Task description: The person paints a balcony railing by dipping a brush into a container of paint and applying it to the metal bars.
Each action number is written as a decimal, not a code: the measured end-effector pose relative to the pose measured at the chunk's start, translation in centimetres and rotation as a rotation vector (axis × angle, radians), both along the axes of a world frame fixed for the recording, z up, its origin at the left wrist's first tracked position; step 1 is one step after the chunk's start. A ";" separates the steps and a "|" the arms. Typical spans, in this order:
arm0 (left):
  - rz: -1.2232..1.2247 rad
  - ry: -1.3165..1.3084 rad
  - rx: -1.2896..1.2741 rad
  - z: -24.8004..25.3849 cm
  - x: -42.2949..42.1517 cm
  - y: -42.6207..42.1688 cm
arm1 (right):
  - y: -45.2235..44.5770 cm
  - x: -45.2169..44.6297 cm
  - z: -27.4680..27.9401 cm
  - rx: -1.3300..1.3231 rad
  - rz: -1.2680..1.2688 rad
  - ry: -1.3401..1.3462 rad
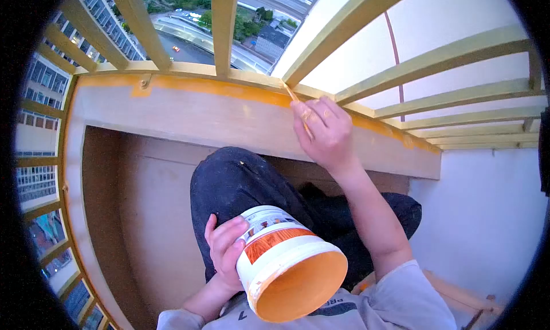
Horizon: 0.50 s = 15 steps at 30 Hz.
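Observation:
My right hand (326, 132) is closed around a thin paintbrush (301, 109). The brush tip meets the yellow bottom rail (252, 78) at the foot of a bar. Below that rail, an orange-yellow band of paint (223, 89) runs along the top of the pale ledge (206, 115). With fingers wrapped round its side, my left hand (226, 250) grips a white paint bucket (275, 232) with an orange label. The bucket lies tilted over my lap, its mouth towards me and its inner wall coated yellow-orange. Yellow paint marks my right knuckles.
Yellow railing bars (225, 29) rise in front and along the left. Beyond them, far below, are a road and buildings. My bent knee (235, 181) in dark trousers is close to the ledge. A white wall (475, 215) stands at the right.

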<state>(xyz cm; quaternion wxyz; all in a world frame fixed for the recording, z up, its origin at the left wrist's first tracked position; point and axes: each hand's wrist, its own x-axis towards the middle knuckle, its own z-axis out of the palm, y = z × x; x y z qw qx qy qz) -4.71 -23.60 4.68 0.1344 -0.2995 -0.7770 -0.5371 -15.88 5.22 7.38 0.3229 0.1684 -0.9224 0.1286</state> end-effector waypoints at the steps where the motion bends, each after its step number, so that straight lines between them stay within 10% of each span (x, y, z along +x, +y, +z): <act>1: -0.009 -0.007 -0.008 0.0 -0.1 0.0 | -0.3 -0.4 -0.1 0.000 0.006 0.004; 15: -0.004 0.001 0.026 0.7 -0.4 0.4 | -2.1 -2.4 1.1 0.084 0.009 -0.024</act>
